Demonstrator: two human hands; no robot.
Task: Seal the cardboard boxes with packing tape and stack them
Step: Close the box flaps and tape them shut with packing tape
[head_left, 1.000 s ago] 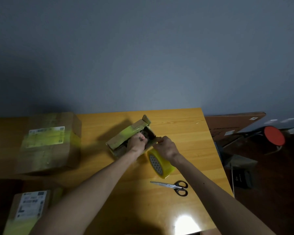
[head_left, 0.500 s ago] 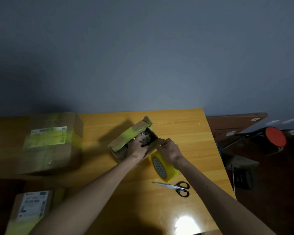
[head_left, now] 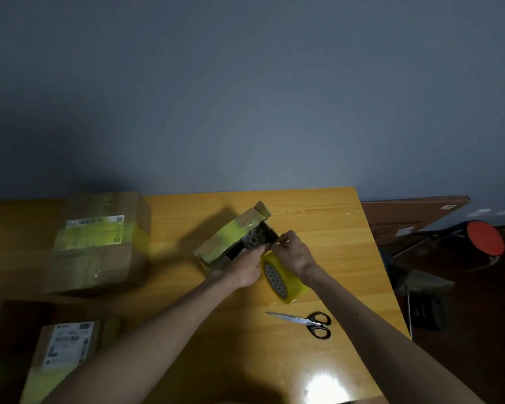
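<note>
Three cardboard boxes show: a large taped brown box (head_left: pixel 99 243) and a labelled brown box (head_left: pixel 64 351) sit left. A small brown cardboard box (head_left: pixel 231 237) banded in yellow lies tilted on the orange wooden table (head_left: pixel 318 217), its right end open on a dark grey patterned filling (head_left: pixel 254 239). The right hand (head_left: pixel 296 255) pinches that end's corner, above the upright roll of yellow packing tape (head_left: pixel 286 282). The left hand (head_left: pixel 247 268) lies along the near side; its grip I cannot tell. Half a second ago it covered the filling; now it sits lower.
</note>
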